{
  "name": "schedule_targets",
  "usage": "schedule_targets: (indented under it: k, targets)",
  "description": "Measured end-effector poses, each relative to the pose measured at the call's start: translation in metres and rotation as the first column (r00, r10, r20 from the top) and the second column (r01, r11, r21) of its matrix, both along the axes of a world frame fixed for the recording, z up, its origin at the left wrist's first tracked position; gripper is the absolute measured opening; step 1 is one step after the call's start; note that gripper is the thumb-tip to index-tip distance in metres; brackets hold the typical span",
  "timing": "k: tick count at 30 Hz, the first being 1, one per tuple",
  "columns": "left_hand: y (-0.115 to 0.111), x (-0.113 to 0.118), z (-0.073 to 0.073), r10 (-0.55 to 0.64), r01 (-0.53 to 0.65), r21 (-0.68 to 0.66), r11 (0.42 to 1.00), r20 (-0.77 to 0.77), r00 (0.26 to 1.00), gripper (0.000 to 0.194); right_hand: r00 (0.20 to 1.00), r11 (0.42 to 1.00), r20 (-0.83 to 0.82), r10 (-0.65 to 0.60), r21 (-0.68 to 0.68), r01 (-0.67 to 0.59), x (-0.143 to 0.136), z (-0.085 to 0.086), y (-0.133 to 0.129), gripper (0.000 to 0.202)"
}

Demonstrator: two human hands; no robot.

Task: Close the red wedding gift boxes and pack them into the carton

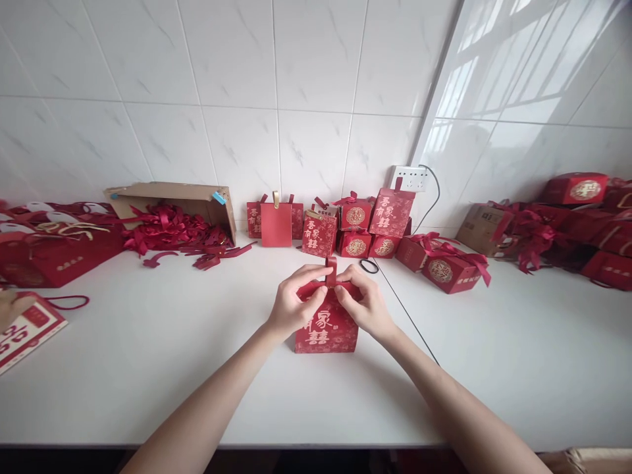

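A red gift box (326, 332) with pale Chinese characters stands upright on the white table in front of me. A dark red strap (332, 268) makes a loop above its top edge. From the left, my left hand (300, 297) pinches the top of the box beside the strap, thumb on the front face. On the other side my right hand (364, 299) grips the top edge the same way, its thumb close to the strap's base. The fingers hide the upper corners and part of the printing.
Several red gift boxes (355, 217) are lined up along the wall. A cardboard box (170, 192) of red ribbons lies at the left back. More boxes (451, 271) and ribbons sit at right. A power strip (409, 178) has a black cable. At far left lies a printed box (32, 329).
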State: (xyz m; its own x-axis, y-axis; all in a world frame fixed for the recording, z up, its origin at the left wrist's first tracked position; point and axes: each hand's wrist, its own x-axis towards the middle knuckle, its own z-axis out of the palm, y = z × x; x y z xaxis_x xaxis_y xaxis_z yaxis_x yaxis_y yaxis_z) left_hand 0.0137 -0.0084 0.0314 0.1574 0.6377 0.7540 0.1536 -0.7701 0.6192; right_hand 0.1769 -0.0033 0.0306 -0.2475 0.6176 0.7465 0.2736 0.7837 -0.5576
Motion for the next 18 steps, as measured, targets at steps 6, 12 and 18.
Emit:
schedule_targets:
  k: [6,12,18]
  targets:
    - [0.0007,-0.0009,0.0029,0.009,-0.008,-0.147,0.989,0.006,1.000,0.025,1.000,0.999,-0.001,0.012,-0.045,-0.012,0.0008,0.0018,0.0011,0.009]
    - [0.0002,-0.0013,0.0011,0.038,-0.038,-0.176,0.984,-0.005,0.999,0.044,1.000,0.997,-0.010,0.021,-0.074,-0.022,0.0024,0.0020,0.0010,0.009]
    - [-0.0023,0.0025,0.0076,0.015,0.010,-0.320,0.947,0.077,0.997,0.052,1.000,0.993,-0.023,0.008,-0.118,-0.010,0.0007,0.0039,-0.0007,0.009]
